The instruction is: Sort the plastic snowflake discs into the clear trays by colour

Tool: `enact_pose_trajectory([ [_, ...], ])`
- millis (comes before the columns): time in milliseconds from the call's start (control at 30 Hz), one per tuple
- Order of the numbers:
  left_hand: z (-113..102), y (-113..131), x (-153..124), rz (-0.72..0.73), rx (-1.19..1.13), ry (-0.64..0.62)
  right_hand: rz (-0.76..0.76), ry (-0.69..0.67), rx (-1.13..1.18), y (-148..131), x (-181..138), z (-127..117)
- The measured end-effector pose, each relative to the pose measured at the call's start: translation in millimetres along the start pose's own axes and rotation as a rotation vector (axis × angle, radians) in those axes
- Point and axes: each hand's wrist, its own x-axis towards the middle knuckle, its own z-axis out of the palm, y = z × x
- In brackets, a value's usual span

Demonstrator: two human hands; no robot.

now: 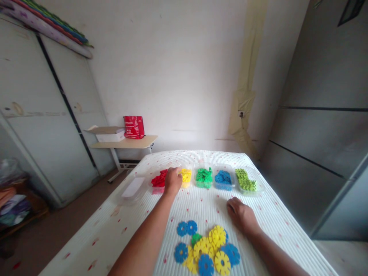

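My left hand (173, 181) reaches over the gap between a clear tub of red pieces (159, 178) and a clear tub of yellow pieces (186, 175). Its fingers curl together at the yellow tub's left edge, and what they hold, if anything, is hidden. On the right, my right hand (242, 215) rests on the tabletop with fingers curled in and nothing visible in them. Between my forearms lies a loose pile of notched plastic discs: yellow discs (222, 263), blue discs (206, 264) and a partly covered green disc (196, 239).
Farther right in the row are tubs of green pieces (204, 176), blue pieces (223, 178) and lime pieces (245, 180). A clear tub (132, 190) with a white sheet stands at the left end. A side table (140, 142) behind bears a red bag (134, 127) and a box (110, 135).
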Motion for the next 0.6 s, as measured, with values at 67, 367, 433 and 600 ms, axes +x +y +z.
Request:
enact_pose_trajectory([
  [67,-2,-5,-21,0.059,0.044,-0.032,-0.002,0.002,0.003,0,0,0],
  [367,-7,-61,-101,0.111,0.198,-0.197,0.043,-0.028,0.056,-3,1,-6],
  [433,-7,-68,-105,0.109,0.193,-0.192,0.039,-0.050,0.121,-2,1,-9],
  [600,-6,-66,-104,0.085,0.195,-0.178,-0.023,-0.149,0.368,-8,-2,-22],
])
